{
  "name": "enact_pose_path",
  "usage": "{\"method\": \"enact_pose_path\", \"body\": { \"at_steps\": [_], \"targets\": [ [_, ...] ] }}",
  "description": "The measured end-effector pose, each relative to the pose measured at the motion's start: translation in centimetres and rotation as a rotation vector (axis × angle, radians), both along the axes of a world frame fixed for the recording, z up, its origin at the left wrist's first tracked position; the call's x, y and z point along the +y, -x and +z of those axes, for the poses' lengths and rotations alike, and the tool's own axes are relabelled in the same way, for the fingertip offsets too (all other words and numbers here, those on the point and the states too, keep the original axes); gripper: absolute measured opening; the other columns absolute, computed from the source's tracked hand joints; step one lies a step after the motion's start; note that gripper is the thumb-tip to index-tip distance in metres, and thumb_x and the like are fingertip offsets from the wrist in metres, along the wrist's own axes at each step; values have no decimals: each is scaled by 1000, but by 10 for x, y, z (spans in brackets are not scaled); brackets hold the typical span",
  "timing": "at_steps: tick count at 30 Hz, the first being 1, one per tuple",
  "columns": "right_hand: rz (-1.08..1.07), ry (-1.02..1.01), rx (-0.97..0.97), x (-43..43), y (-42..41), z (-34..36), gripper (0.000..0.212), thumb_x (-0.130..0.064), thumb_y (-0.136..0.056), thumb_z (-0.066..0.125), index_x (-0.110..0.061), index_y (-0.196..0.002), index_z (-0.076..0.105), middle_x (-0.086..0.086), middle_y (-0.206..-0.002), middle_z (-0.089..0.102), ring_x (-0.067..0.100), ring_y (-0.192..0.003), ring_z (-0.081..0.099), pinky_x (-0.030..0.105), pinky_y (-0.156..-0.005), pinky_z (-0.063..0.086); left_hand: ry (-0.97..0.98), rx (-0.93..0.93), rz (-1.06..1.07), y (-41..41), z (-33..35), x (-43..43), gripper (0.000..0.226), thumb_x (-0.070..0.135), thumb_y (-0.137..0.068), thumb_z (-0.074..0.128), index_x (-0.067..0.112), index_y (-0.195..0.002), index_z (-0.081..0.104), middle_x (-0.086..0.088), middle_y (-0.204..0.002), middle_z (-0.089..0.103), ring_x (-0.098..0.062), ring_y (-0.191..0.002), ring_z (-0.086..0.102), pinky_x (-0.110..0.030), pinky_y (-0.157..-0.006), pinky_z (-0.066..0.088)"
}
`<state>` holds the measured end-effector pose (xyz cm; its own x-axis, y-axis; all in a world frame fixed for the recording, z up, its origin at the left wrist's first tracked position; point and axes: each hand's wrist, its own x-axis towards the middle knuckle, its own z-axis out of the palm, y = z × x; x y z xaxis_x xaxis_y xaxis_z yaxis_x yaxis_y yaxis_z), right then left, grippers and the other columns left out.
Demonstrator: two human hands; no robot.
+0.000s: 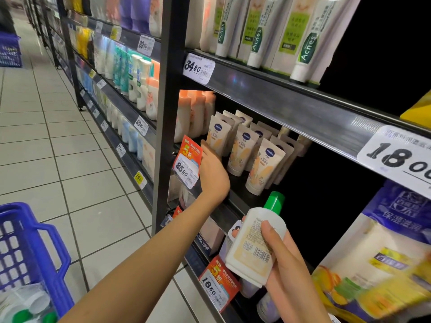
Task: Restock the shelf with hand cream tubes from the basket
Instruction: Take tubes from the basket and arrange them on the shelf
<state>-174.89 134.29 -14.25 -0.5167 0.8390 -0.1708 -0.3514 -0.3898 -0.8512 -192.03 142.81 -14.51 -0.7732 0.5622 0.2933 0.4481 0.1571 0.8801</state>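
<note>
White bottle (pixel 255 245) w/ green cap: I see my R hand (pixel 289 264) curled round it, low, in front of the shelf (pixel 235 185). L hand (pixel 213 173) is flat, holds nothing, just beside the front tubes (pixel 240 150). Blue basket (pixel 35 241) is bottom left.

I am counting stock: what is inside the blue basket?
Inside the blue basket lie crumpled clear plastic and two green caps. What lies under the plastic is covered.
</note>
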Motion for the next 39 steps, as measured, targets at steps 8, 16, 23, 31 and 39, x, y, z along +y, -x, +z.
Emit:
{"method": "enact_pose_path", "body": {
  "at_steps": [8,16,23,31,39],
  "targets": [
    [54,-11,-6,-6,0,8,30,-14,-83,54,-11,-112,55,12,-77,73,21,-66,72,26,-46,54,190,23,97,5,-2,5,68,0,-94,42,8,-148,0,-13,-154,14,-28,-141,20,-35,-110,28],
    [15,-11,-61,-10,2,8,23,-11,-89,54,-11,-112,55,14,-78,73,21,-66,72,27,-47,54,177,55,-49,-1,9,-29,64,-4,-93,41,-2,-145,3,-20,-148,24,-29,-137,27,-31,-112,24],
    [24,-46,-47,-38,6,15,21,-10,-91,51,-12,-112,54,14,-93,67,22,-78,69,33,-62,59,65,-114,-349,-27,-3,-142,36,17,-99,37,7,-132,47,-10,-133,52,-19,-122,47,-14,-92,30],
    [14,-257,-103,-120,-38,34,32,-15,-94,46,-10,-126,47,11,-109,64,18,-91,65,31,-77,57,79,-322,-884,-93,33,-260,28,15,-96,43,0,-113,59,-16,-109,66,-23,-96,62,-26,-83,51],
    [-123,-414,-351,-185,-167,50,50,-39,-88,44,-11,-129,49,5,-119,63,18,-109,61,26,-88,51,16,-453,-1151,-192,33,-290,25,11,-95,45,15,-116,57,3,-99,69,-3,-87,65,-19,-79,52]
  ]
}}
